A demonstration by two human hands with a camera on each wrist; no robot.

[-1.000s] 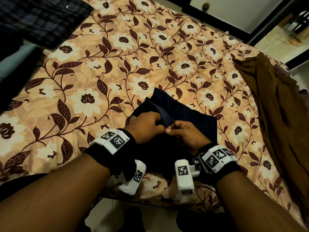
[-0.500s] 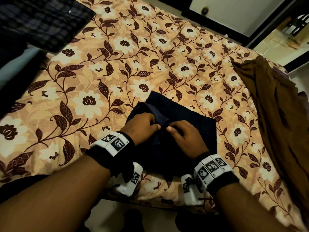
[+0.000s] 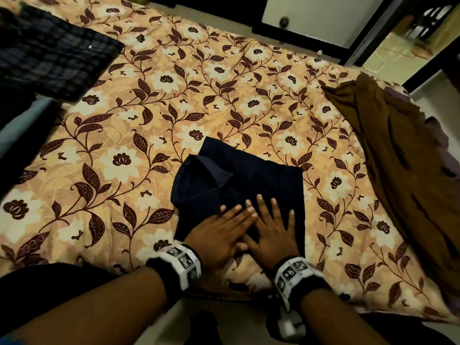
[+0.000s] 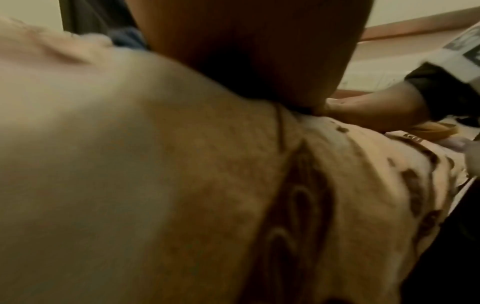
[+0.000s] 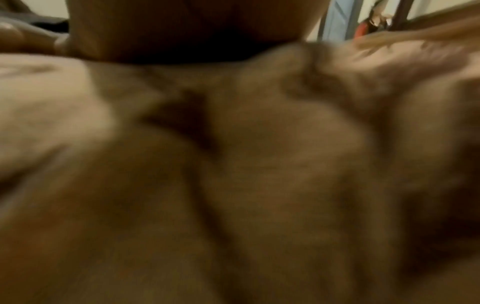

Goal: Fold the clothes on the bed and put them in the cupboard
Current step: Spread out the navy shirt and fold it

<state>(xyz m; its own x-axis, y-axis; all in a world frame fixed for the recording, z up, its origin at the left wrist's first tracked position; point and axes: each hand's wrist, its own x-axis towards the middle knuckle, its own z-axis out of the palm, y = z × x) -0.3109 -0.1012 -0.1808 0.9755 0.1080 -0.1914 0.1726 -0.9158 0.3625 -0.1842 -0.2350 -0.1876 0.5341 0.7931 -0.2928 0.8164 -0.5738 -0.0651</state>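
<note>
A folded dark navy shirt lies on the floral bedsheet near the bed's front edge, collar towards the left. My left hand and right hand lie flat on its near part, side by side, fingers straight and spread, pressing the cloth down. In the left wrist view the palm sits close above the sheet, with the right hand beyond it. The right wrist view is blurred and shows only the palm over the sheet.
A brown garment lies spread along the bed's right side. A dark checked garment lies at the back left corner. A white cupboard door with a knob stands behind the bed. Dark cloth lies at the left edge.
Both hands let go of the collar they were pinching and now lie flat on the shirt's near part. The view has shifted so the shirt sits lower and more central.
</note>
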